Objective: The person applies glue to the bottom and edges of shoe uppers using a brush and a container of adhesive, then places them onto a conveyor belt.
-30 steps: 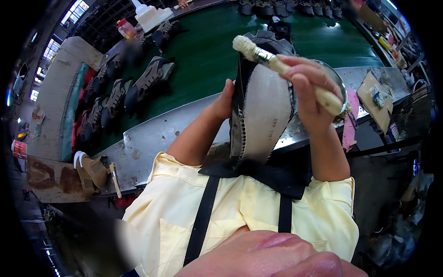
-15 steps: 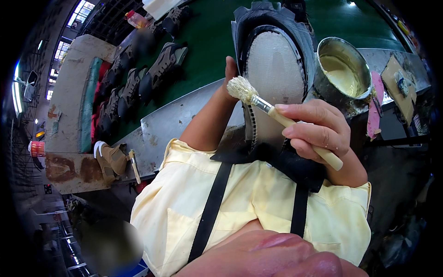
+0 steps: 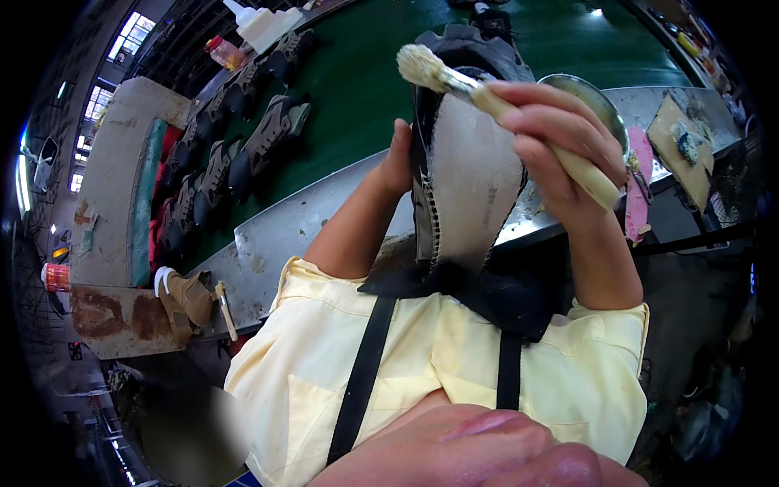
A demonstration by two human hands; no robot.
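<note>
An unfinished shoe (image 3: 475, 183) stands tilted before me, its pale underside facing me and its dark upper around the edge. My left hand (image 3: 396, 162) grips it from the left side; the thumb shows, while the other fingers are hidden behind it. In my right hand (image 3: 564, 142) is a paintbrush (image 3: 491, 99) with a light wooden handle, a metal ferrule and cream-coated bristles. The bristles hover over or touch the shoe's far end; I cannot tell which. A metal pot (image 3: 604, 107) is partly covered by my right hand.
Several grey-brown shoes (image 3: 264, 142) stand in rows on the green surface (image 3: 349, 89) at left. A tan shoe (image 3: 191, 299) and a second brush (image 3: 225, 312) lie near the left edge. A white bottle (image 3: 264, 28) is at the back; a pink strip (image 3: 639, 183) and cardboard (image 3: 682, 150) lie right.
My right hand and the brush have moved up and away from me, toward the shoe's far end. The shoe has tilted, and the hand now covers much of the pot.
</note>
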